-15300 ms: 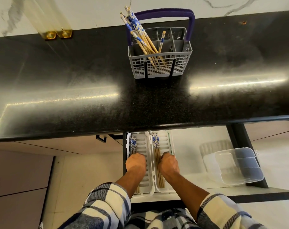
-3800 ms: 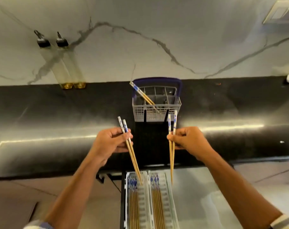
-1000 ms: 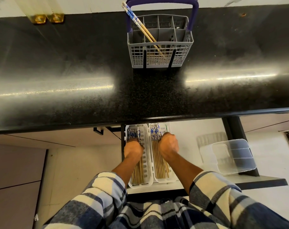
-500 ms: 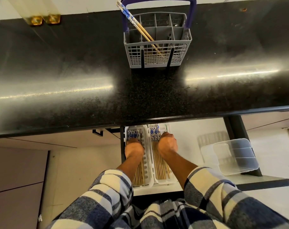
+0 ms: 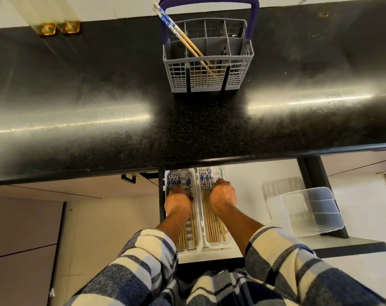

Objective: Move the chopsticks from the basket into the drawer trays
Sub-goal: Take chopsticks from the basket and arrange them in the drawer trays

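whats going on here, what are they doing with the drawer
A person is moving chopsticks from the basket on the counter into two trays in the open drawer. The left hand is down in the left tray, the right hand in the right tray, both over chopsticks already laid there. One pair is left in the basket.

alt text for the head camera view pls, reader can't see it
Seen from above, a person's left hand and right hand reach into two white trays of chopsticks in an open drawer under a black counter. On the counter, a grey basket holds one last pair.
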Demonstrator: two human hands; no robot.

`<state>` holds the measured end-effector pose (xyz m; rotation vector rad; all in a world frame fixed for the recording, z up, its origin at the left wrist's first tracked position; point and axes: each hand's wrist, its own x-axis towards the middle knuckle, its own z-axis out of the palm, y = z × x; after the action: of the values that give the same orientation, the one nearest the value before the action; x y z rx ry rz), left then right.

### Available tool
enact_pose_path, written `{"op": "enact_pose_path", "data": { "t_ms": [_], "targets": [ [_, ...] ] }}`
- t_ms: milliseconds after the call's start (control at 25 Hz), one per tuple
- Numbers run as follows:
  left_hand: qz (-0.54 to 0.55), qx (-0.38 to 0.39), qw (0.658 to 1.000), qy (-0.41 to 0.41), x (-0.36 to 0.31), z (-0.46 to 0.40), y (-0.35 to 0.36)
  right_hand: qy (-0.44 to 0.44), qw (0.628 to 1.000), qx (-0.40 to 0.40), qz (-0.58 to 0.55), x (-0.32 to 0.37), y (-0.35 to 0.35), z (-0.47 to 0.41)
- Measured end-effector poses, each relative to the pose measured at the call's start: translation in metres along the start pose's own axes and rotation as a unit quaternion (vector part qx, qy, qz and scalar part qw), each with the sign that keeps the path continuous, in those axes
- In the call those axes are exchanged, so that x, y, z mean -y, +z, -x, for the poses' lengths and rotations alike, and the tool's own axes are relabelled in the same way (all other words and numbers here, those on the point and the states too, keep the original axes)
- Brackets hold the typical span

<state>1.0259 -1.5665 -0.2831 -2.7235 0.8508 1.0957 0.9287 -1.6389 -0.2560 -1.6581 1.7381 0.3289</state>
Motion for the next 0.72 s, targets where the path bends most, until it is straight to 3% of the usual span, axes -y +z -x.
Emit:
{"op": "enact_pose_path", "data": {
  "t_ms": [320, 720],
  "targets": [
    [0.011, 0.030, 0.999, 0.000, -0.0032, 0.0052, 0.0017, -0.013, 1.000, -0.010, 0.020, -0.0012, -0.0001, 0.0040],
    [-0.050, 0.026, 0.998, 0.021, 0.0028, 0.0032, 0.0008, -0.023, 0.999, -0.003, 0.026, -0.0053, -0.0001, 0.0061]
  ]
}}
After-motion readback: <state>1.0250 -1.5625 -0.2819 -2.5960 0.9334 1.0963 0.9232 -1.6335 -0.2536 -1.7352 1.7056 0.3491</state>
